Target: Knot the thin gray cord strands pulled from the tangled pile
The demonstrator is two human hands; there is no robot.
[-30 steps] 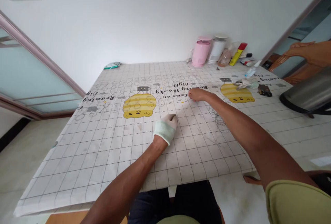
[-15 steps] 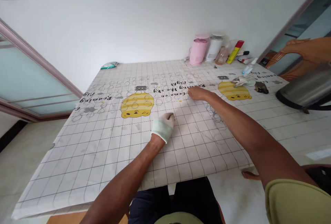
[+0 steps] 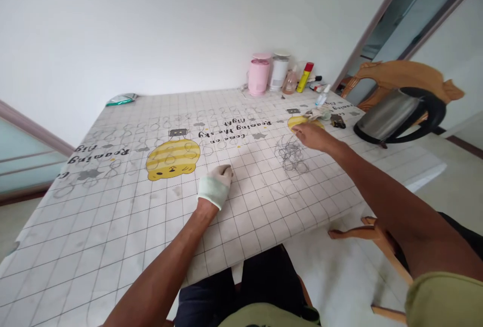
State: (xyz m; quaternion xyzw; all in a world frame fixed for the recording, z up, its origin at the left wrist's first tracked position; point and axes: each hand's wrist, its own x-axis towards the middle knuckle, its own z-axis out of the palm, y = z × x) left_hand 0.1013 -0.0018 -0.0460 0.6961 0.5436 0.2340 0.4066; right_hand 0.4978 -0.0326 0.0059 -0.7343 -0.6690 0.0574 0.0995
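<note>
My left hand (image 3: 216,186), in a white glove with a pale green cuff, rests closed on the checked tablecloth (image 3: 241,216), below a printed yellow bear balloon (image 3: 173,158). Its fingers curl inward, and whatever they may hold is hidden. My bare right hand (image 3: 313,137) reaches out over the cloth with its fingers closed, covering part of a second yellow bear print. What is in those fingers, if anything, I cannot make out. Just left of it is a dense tangle of dark scribbled lines (image 3: 291,157). Rows of looping figure-eight lines (image 3: 188,115) run across the cloth.
Behind my right hand lie a crumpled white glove (image 3: 319,112) and a small black object (image 3: 338,121). A steel kettle (image 3: 390,115) stands at right. Pink (image 3: 259,75) and white (image 3: 279,73) canisters, a yellow spray can (image 3: 305,78) and bottles line the wall. A wooden chair (image 3: 411,78) stands beyond.
The view has turned to the right. My right hand has moved right across the cloth, past the scribbled tangle, uncovering printed words. My left hand stays in place, still closed.
</note>
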